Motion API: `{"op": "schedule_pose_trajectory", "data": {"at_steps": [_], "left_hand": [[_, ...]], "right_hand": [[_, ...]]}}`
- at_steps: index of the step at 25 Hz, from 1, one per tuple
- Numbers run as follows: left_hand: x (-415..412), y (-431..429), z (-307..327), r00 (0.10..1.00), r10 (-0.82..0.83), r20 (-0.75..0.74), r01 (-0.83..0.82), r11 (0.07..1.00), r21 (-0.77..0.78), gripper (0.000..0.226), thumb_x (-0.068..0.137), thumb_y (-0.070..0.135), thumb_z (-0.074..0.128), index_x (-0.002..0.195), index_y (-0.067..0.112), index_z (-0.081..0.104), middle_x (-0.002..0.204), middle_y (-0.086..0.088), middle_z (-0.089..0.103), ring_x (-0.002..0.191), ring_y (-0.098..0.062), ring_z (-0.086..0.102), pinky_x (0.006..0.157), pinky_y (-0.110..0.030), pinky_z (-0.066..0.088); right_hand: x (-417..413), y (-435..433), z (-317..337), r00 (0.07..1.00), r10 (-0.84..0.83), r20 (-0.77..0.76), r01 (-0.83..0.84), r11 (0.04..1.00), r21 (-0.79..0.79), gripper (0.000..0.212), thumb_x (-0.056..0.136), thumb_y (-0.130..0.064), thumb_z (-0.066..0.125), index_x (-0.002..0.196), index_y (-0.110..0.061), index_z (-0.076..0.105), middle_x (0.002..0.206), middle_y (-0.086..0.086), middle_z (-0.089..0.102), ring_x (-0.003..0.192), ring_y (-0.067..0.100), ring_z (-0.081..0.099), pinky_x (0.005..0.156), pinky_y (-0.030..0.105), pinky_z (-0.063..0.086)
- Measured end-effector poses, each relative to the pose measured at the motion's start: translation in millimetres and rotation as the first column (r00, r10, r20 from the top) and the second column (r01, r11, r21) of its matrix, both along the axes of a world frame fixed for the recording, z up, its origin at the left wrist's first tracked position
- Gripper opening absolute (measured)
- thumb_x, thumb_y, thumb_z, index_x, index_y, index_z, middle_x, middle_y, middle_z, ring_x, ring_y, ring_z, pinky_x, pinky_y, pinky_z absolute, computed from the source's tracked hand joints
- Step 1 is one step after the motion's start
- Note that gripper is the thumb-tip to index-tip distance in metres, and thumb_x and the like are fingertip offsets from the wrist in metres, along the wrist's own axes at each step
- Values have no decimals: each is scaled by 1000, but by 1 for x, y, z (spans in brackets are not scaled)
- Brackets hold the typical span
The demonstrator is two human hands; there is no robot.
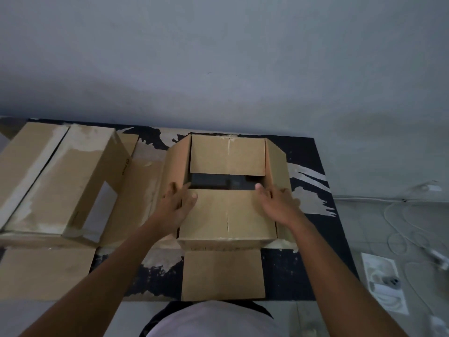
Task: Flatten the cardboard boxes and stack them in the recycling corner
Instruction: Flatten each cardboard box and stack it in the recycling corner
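Note:
A brown cardboard box (227, 210) stands on the dark worn table (308, 271) straight ahead, its top flaps partly folded in with a dark gap between them. My left hand (178, 205) rests on its left top edge, thumb on the near flap and fingers over the left side flap. My right hand (277, 206) lies flat on the right part of the near flap. A loose flap hangs down at the near side. A second, longer box (70, 181) lies to the left on the table.
A flat cardboard sheet (46, 273) lies at the near left. A pale wall rises directly behind the table. White cables (410, 229) and a white printed sheet (385, 284) lie on the tiled floor to the right.

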State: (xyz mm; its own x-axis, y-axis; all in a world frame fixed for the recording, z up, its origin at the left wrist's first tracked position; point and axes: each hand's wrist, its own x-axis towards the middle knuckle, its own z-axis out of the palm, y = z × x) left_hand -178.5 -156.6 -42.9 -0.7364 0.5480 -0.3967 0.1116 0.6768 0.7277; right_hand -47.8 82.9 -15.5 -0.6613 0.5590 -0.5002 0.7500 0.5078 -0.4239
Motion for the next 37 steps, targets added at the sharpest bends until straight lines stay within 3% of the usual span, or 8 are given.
{"op": "schedule_pose_trajectory", "data": {"at_steps": [4, 9, 14, 19, 23, 29, 33, 37], "left_hand": [[-1, -11, 20, 892, 324, 315, -430, 826, 366, 39, 94, 59, 33, 121, 38, 52, 131, -3, 52, 113, -18, 53, 87, -42, 50], [14, -19, 15, 984, -123, -126, 125, 992, 11, 96, 65, 85, 45, 144, 37, 23, 158, -2, 16, 140, -21, 21, 109, -56, 28], [31, -25, -16, 921, -316, -228, 258, 933, -250, 138, 48, 96, 44, 147, 28, -25, 150, 10, -41, 140, -22, -35, 111, -66, -8], [33, -25, -15, 940, -237, -244, 192, 962, -197, 144, 45, 97, 45, 146, 26, -29, 153, 13, -34, 142, -14, -30, 115, -63, -5], [33, -26, -18, 930, -238, -282, 183, 961, -207, 141, 48, 97, 43, 146, 25, -28, 152, 12, -36, 142, -13, -31, 115, -61, -6], [32, -27, -18, 930, -226, -290, 163, 960, -227, 140, 53, 94, 50, 146, 25, -28, 152, 11, -37, 141, -13, -32, 115, -57, -10], [32, -27, -17, 935, -223, -276, 164, 961, -221, 139, 53, 94, 49, 146, 26, -29, 151, 13, -39, 139, -12, -36, 115, -56, -13], [31, -26, -17, 936, -225, -270, 170, 963, -210, 139, 52, 95, 48, 145, 28, -30, 150, 13, -39, 139, -11, -36, 115, -55, -13]], "right_hand": [[30, 14, 29, 968, -172, -183, 137, 973, -187, 74, 88, -75, 20, 140, -28, 44, 147, 4, 44, 134, 26, 42, 108, 51, 35], [78, 10, 17, 971, 10, -237, -102, 919, -382, 30, 76, -62, 61, 97, -42, 69, 151, -21, 34, 145, 6, 18, 117, 52, 15], [95, 1, -16, 915, 355, -193, -374, 924, -75, 75, 66, -60, 74, 132, -39, 47, 155, -32, -4, 145, 1, -13, 115, 46, 5], [48, -4, -10, 900, 326, -290, -259, 934, 247, 39, 88, -49, 58, 122, -30, 56, 144, -14, 43, 134, 12, 33, 111, 47, 32], [-18, -18, -23, 920, -134, -367, -8, 933, -361, 12, 91, -30, 61, 101, -27, 66, 119, -14, 60, 111, 10, 57, 97, 36, 48], [-65, -9, -44, 700, -632, -333, 284, 674, -682, 17, 89, -10, 58, 93, -22, 69, 110, 1, 66, 111, 23, 58, 98, 44, 49], [-54, -11, -32, 675, -509, -534, 251, 839, -482, 13, 93, -11, 55, 95, -20, 64, 103, -9, 64, 101, 24, 61, 75, 23, 49], [-48, 1, -31, 746, 104, -657, 6, 987, 163, 25, 93, -24, 55, 118, -26, 56, 156, -8, 28, 141, 17, 31, 107, 32, 34]]}}
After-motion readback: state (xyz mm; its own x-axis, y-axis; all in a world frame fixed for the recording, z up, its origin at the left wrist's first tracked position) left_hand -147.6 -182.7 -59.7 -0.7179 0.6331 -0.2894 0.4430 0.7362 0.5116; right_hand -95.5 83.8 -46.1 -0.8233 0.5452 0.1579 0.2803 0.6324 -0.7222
